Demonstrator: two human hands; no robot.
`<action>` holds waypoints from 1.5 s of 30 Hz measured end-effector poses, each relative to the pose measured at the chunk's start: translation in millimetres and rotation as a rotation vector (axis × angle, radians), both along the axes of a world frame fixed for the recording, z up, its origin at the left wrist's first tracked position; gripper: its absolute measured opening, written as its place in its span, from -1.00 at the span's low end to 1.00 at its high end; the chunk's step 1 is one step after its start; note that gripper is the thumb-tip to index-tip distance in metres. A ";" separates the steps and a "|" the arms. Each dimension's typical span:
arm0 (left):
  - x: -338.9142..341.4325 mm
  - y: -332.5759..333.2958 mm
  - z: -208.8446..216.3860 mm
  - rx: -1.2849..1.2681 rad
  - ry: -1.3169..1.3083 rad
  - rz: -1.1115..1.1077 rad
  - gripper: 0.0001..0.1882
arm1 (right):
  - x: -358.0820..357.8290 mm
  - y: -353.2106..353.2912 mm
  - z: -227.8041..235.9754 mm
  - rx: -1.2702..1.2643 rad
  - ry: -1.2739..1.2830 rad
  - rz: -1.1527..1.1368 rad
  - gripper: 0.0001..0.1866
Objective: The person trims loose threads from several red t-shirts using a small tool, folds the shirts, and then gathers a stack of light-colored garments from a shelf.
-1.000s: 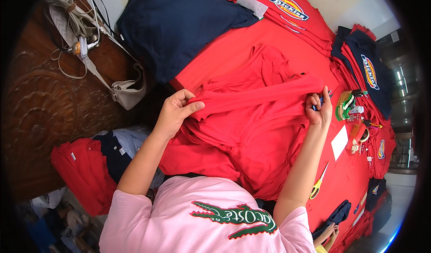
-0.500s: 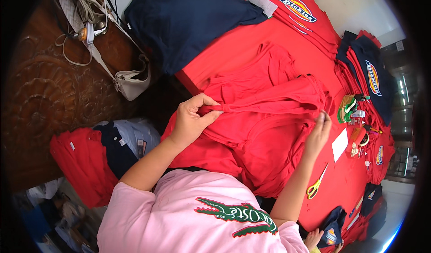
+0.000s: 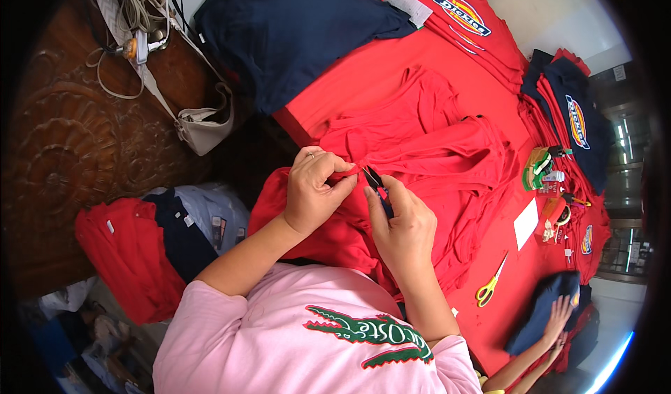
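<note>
A red garment [image 3: 342, 237] lies rumpled before me, partly over my lap and partly on the red-covered table. Between thumb and fingers, my left hand [image 3: 307, 195] pinches a narrow edge of its cloth. In my right hand [image 3: 405, 233] is a small pair of thread snips [image 3: 373, 179], dark with some blue. The tips of the snips are right beside the cloth at my left fingertips; whether they touch it, I cannot tell. My right fingers hide most of the tool's body.
Yellow-handled scissors [image 3: 488, 291] and a white paper [image 3: 526, 224] lie on the red table cover [image 3: 342, 86]. Tape rolls [image 3: 535, 170] stand farther right. Navy garments [image 3: 300, 31] are piled at the back. At the right front, another person's hands [image 3: 557, 320] handle a navy garment [image 3: 538, 314].
My right hand has left the garment's right side and come in beside my left hand, now with snips in it. The other person's hands have moved farther into view over the navy garment.
</note>
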State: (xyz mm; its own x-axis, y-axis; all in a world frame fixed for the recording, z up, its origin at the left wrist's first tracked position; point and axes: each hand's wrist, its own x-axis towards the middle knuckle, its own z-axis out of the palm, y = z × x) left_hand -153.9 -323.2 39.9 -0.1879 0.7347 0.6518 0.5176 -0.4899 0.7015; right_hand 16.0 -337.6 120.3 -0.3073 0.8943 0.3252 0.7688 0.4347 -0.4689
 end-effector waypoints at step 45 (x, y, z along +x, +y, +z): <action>-27.0 3.3 -18.0 -0.318 0.048 -0.083 -0.77 | 113.0 245.0 -87.8 -0.518 1.203 -0.456 -0.68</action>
State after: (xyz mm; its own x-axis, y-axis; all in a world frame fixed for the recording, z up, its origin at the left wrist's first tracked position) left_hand -180.8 -319.9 22.0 -0.0937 0.9145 0.3936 0.5216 -0.2917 0.8018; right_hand 129.0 -92.5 32.6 0.2713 0.9375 -0.2177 -0.1935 -0.1685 -0.9665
